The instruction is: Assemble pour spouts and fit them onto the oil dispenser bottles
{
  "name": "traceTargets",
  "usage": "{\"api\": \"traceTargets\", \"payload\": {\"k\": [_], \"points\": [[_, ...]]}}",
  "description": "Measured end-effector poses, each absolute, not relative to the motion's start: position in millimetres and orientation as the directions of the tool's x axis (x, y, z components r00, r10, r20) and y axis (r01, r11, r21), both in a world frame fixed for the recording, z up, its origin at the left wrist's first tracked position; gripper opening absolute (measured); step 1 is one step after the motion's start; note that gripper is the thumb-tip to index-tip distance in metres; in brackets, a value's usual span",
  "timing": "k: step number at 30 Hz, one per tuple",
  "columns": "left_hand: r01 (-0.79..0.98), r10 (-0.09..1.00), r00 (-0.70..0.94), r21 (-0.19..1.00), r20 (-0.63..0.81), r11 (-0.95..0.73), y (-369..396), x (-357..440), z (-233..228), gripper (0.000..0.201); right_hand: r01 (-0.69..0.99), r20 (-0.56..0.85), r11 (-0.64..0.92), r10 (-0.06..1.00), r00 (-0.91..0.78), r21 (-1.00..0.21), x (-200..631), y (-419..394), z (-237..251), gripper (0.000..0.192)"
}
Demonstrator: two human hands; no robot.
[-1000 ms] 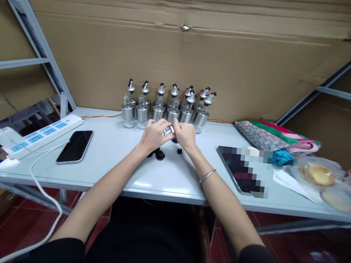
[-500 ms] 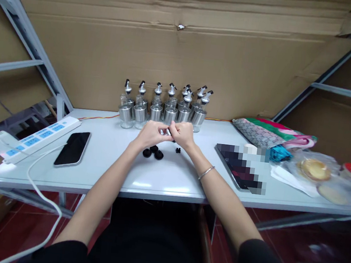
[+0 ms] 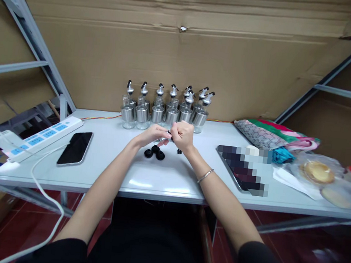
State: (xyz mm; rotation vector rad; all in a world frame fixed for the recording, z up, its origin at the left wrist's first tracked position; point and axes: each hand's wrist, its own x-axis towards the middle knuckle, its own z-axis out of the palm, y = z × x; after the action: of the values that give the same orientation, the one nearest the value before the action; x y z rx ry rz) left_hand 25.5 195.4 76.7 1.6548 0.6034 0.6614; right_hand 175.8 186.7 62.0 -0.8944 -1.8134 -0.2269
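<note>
A small metal pourer part [image 3: 168, 135] is pinched between the two hands above the white table [image 3: 173, 177], just in front of the row of dispenser bottles [image 3: 165, 109]. The left hand [image 3: 152, 135] closes its fingertips on the part from the left; the right hand [image 3: 183, 135] is curled shut on it from the right, with a thin bracelet [image 3: 206, 175] on that wrist. The part itself is too small and too covered to describe further.

Directly below the hands, nearer the person than the bottles, three black round caps [image 3: 154, 152] lie on the table, touching one another. A smaller black piece [image 3: 179, 151] lies just to the right of them, apart from the cluster.

Well to the left of the bottles, a dark phone [image 3: 75, 147] lies face up, and beyond it a white power strip [image 3: 40, 135] runs off the table's left end. To the right of the bottles lie a dark flat tablet [image 3: 241, 168], folded patterned fabric [image 3: 273, 136] and clear bags of round pastries [image 3: 316, 173]. Behind the bottles stands a wall of brown cardboard [image 3: 184, 56].
</note>
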Motion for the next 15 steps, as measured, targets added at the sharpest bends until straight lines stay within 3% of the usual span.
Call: {"api": "traceTargets", "payload": {"k": [10,12,15], "points": [[-0.062,0.558,0.828,0.982,-0.050,0.181,191.2,29.9,65.9,0.030,0.669,0.948,0.741,0.169,-0.271,0.059,179.2,183.3,61.9,0.051],[-0.075,0.579,0.814,0.982,-0.041,0.175,189.1,32.7,66.5,0.032,0.676,0.945,0.735,0.185,-0.271,0.050,182.2,184.8,62.4,0.051],[-0.063,0.714,0.694,0.996,0.085,-0.058,187.9,37.0,67.6,0.025,0.704,0.905,0.695,0.381,-0.188,-0.147,187.0,189.4,63.0,0.054]]}}
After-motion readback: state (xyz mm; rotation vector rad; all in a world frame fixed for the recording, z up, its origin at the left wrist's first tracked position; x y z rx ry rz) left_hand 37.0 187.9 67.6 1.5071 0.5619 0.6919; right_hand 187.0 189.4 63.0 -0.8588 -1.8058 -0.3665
